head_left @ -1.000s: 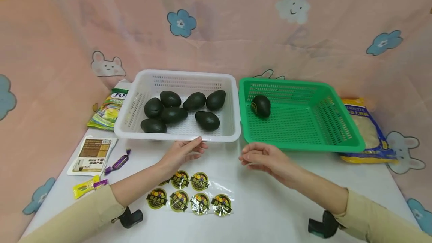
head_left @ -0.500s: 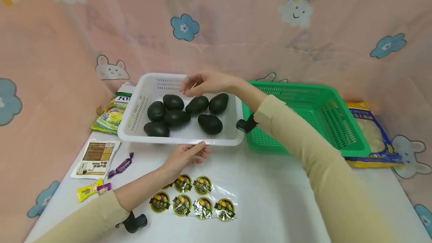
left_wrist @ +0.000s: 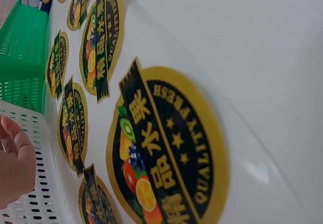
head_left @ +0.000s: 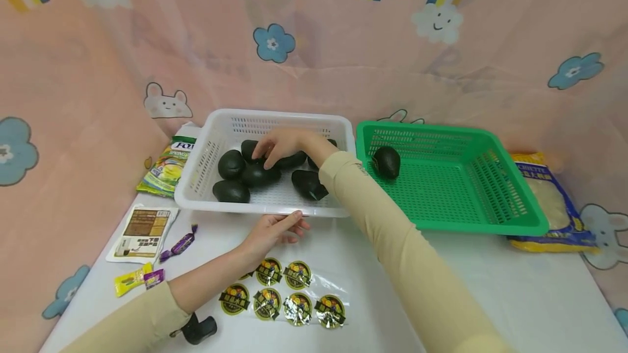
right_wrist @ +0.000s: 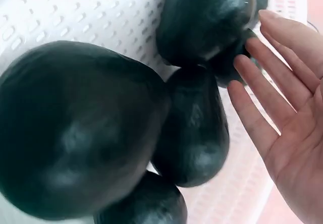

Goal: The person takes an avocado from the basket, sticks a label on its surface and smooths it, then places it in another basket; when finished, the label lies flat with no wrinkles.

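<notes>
Reaching into the white basket (head_left: 338, 124) now: right hand (head_left: 279, 146) down among the dark avocados (head_left: 260, 174), fingers straight and spread in the wrist view (right_wrist: 262, 103), palm open, nothing gripped yet. Hovering over or just touching the middle fruit; cannot tell contact for sure from the head view. Just under the fingertips, the avocado in the centre of the pile; more fruit left of the hand (head_left: 231, 164), below it (head_left: 230, 192), and one nearer the forearm (head_left: 308, 184).

Left hand (head_left: 275, 229) resting at the near rim of the white basket, fingers loosely extended against the edge, steadying rather than clutching. Right behind its wrist, the sheet of round fruit stickers (head_left: 283, 290), seen huge in the left wrist view (left_wrist: 166, 153).

Off to the right of the reaching arm, the green basket (head_left: 520, 222) with one single avocado (head_left: 386, 161) in its far left corner.

Progress, judged from the layout: one fruit across, around seven left in the white basket. Early going, then. Stickers looking all in place on their sheet, as far as can be told.
</notes>
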### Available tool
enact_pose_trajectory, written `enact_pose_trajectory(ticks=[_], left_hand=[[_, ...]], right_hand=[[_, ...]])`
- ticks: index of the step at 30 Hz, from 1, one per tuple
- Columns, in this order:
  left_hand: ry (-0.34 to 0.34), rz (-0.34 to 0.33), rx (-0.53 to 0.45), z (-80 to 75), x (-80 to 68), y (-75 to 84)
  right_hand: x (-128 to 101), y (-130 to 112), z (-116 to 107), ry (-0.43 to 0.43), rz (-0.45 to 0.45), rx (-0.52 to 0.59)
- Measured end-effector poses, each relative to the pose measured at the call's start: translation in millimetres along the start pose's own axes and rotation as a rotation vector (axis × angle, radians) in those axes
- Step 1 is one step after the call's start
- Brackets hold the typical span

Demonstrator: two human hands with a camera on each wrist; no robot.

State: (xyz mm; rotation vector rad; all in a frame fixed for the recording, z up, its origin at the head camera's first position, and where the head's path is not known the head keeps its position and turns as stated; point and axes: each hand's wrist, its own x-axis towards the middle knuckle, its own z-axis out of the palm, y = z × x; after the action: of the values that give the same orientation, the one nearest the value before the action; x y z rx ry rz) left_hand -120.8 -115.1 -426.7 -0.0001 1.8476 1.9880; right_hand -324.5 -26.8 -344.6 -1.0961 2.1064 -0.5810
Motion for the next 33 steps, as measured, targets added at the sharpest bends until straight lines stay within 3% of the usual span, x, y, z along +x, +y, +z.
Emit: enact_pose_trajectory(ticks=[6,14,19,26,33], left_hand=[[-0.002,-0.009,-0.001,-1.3,0.0,-0.2],[-0.001,-0.008,0.016,-1.3,-0.4,-0.2],[-0.006,-0.015,0.022,-1.6,1.0,-1.1],[-0.013,-0.003,0.015,0.5,1.4,-1.9],[0.008,0.011,0.020,-0.5,2.1,-1.5]], right_hand=[[12.9,4.3,10.9,-0.051,0.023,-0.065],[18.4,7.3,22.8,-0.015,0.061,-0.126],[14.3,8.8,20.3,-0.006,0.014,-0.079],[-23.6,0.0,-1.9,0.036,-0.022,0.058],[-93.3,-3.2,-15.9,0.140,-0.137,0.101]])
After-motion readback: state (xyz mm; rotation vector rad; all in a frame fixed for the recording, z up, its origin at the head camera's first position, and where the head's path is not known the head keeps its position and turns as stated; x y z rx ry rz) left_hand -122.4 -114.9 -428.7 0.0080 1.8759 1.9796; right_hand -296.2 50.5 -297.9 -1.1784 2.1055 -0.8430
